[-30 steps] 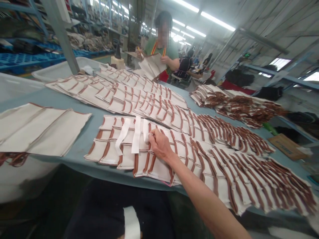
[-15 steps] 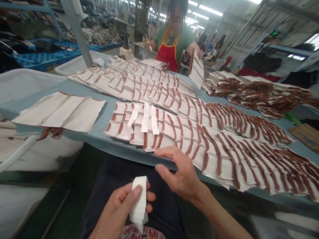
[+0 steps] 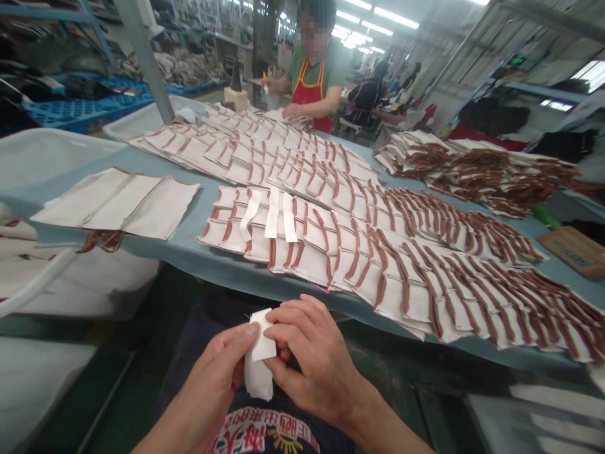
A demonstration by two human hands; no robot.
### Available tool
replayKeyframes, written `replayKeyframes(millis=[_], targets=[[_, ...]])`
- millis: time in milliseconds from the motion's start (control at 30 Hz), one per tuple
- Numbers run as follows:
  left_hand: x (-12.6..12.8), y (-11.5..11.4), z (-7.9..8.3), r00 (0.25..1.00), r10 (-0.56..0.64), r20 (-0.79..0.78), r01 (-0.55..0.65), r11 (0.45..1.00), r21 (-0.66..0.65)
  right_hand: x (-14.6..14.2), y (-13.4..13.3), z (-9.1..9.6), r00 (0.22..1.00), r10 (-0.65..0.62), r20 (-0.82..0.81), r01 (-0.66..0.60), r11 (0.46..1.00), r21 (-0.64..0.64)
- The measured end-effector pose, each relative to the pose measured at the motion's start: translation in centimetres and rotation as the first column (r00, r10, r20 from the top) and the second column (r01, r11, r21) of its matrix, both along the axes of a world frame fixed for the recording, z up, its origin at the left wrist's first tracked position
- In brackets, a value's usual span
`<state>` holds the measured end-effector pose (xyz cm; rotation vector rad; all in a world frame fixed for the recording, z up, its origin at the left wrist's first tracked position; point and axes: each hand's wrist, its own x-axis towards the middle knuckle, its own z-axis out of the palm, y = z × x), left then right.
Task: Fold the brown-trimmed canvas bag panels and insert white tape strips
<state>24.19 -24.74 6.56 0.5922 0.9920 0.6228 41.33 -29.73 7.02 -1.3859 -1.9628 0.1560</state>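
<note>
My left hand (image 3: 217, 366) is closed round a small bundle of white fabric strips (image 3: 258, 378), held in front of my lap with the thumb pressing on top. From the other side my right hand (image 3: 314, 350) pinches the upper end of the same bundle; its fingertips are partly hidden, and I cannot tell how many strips they hold. Beyond my hands, three loose white strips (image 3: 272, 214) lie across a row of overlapping cream fabric panels (image 3: 316, 234) with brown edging. This row runs along the near edge of the table (image 3: 189, 261).
At the left lies a separate cream panel (image 3: 142, 202) with brown straps hanging over the edge. Another row of panels (image 3: 302, 164) lies behind, and a pile (image 3: 472, 164) sits at the right. A co-worker in a red apron (image 3: 307, 88) stands across the table. White bins (image 3: 47, 157) flank the left side.
My right hand has come down and left from above my lap onto the white strips in my left hand. The co-worker's hand has brought a panel down to the table.
</note>
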Motion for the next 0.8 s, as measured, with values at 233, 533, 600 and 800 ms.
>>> replayKeyframes(millis=[233,533,600,800], targets=[[-0.1,-0.5,0.7,0.999,-0.027,-0.019,0.027,0.999,0.026,-1.0,-0.3,-0.2,0.991,-0.056,-0.12,0.057,0.998,0.007],[-0.5,0.4,-1.9,0.991,-0.13,0.006,0.129,0.984,0.124,-1.5,0.8,-0.9,0.924,-0.134,-0.358,0.128,0.991,-0.039],[-0.6,0.9,-1.9,0.964,-0.264,-0.023,0.261,0.935,0.241,-1.6,1.0,-1.1,0.916,-0.155,-0.369,0.149,0.988,-0.043],[-0.9,1.6,-1.9,0.888,-0.353,-0.295,0.46,0.697,0.551,-1.7,1.7,-0.2,0.809,-0.305,-0.503,0.176,0.941,-0.287]])
